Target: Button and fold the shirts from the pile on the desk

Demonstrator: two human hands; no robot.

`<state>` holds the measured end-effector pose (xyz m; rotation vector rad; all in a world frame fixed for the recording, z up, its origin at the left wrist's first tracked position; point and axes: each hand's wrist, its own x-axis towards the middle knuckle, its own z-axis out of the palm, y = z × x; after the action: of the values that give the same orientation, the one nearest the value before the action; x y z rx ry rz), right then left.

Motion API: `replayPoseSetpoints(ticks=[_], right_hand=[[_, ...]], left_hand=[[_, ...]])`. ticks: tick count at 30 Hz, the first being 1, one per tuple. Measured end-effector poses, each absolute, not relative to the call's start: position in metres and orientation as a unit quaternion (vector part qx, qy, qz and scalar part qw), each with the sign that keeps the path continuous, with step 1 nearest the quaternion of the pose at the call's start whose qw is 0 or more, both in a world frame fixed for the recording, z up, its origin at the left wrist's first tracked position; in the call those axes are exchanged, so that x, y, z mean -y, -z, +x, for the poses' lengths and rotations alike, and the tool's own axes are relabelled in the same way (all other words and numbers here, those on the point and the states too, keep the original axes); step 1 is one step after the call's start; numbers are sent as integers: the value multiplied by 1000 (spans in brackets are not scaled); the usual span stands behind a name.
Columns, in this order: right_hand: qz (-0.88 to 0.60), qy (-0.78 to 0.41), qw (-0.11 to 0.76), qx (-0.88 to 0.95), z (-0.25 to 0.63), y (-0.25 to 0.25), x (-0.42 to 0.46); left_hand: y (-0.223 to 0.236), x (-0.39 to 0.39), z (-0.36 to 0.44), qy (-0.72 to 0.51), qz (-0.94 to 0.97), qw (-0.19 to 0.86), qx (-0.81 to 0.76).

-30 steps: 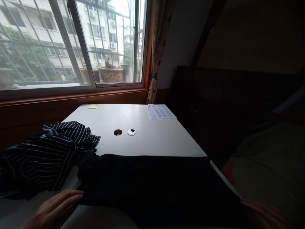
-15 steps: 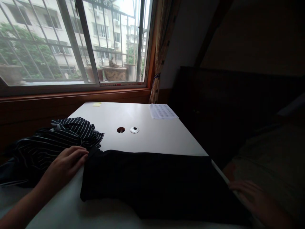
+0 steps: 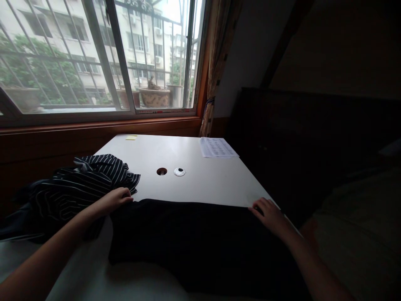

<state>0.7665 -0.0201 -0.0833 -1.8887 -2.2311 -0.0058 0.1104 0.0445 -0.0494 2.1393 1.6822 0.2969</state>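
Left hand (image 3: 120, 197) and right hand (image 3: 265, 212) are stretched forward; the black fabric garment (image 3: 200, 246) is pinched by both along its far edge.

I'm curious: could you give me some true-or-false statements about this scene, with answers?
The left hand and right hand touch the dark cloth. True.
The dark cloth is balled up. False: it lies spread on the white table.
Striped clothing lies left of the dark cloth. True.
The right hand touches the striped clothing. False: it's at the dark cloth's far edge.
Printed papers lie near the table's far right corner. True.
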Motion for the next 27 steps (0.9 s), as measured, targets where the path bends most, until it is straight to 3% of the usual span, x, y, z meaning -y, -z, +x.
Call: replayPoseSetpoints(ticks=[5,10,14,18,23,27], right_hand=[[-638,22,124,760,794,101,18],[-629,71,105,767,797,100,17],[-606,139,155,768,763,88,20],[-545,102,208,806,678,72,39],[-497,-46,103,860,600,73,68],[-557,-59,66,825,639,89,72]], left_hand=[[71,-19,110,-231,721,9,-654],[67,-14,124,-170,745,-91,-639],[36,-8,157,-160,786,-137,-581],[21,14,224,-172,869,-152,-439],[60,35,275,-125,910,-122,-375],[91,35,265,-116,907,-89,-396]])
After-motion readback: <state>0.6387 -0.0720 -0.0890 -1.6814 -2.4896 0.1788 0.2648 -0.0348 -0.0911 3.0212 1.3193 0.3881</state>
